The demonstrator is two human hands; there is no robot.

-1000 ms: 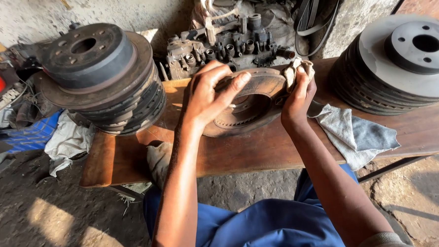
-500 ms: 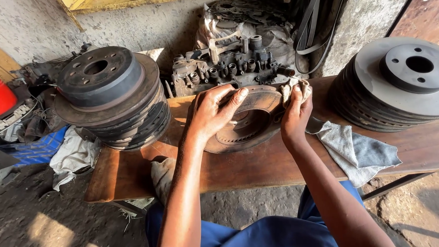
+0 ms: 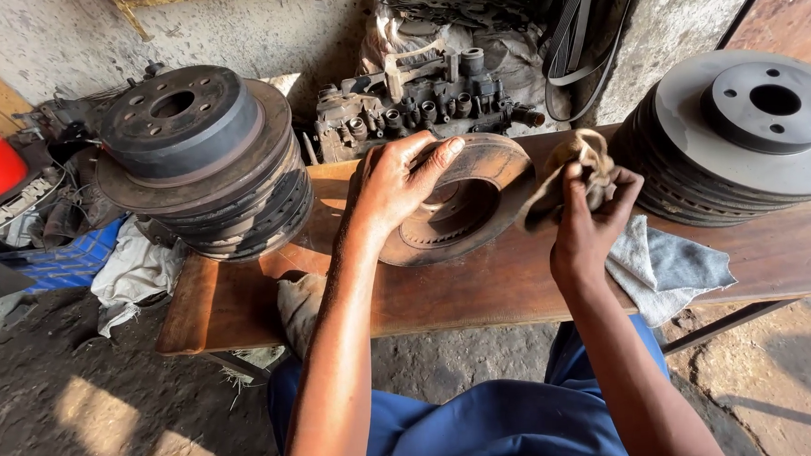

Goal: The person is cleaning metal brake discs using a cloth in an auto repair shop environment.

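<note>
A person in blue clothing sat at a wooden bench (image 3: 481,293), seen from above; the left hand (image 3: 394,185) lay spread over the near-left rim of a rusty brake disc (image 3: 464,203), fingers (image 3: 439,152) stretched flat across its face, palm pressing down; the disc stood tilted on the bench, its hollow centre facing the person, roughly mid-bench. The right hand (image 3: 592,220) was closed around a crumpled tan rag (image 3: 572,171), holding it just beside the disc's right edge; whether the rag touched the disc could not be told. A grey cloth (image 3: 676,266) lay flat on the bench under and to the right of that hand. On the bench's left end sat a stack of dark discs (image 3: 197,160), the top one hub-up; on the right end leaned another stack of greyer discs (image 3: 748,135), well apart from the hands. Behind the tilted disc, against the wall, rested a grimy engine part (image 3: 419,109) with rows of round openings; black belts (image 3: 575,43) hung above it. A white rag (image 3: 134,272) and blue fabric (image 3: 61,261) lay on the dirt floor at left.
</note>
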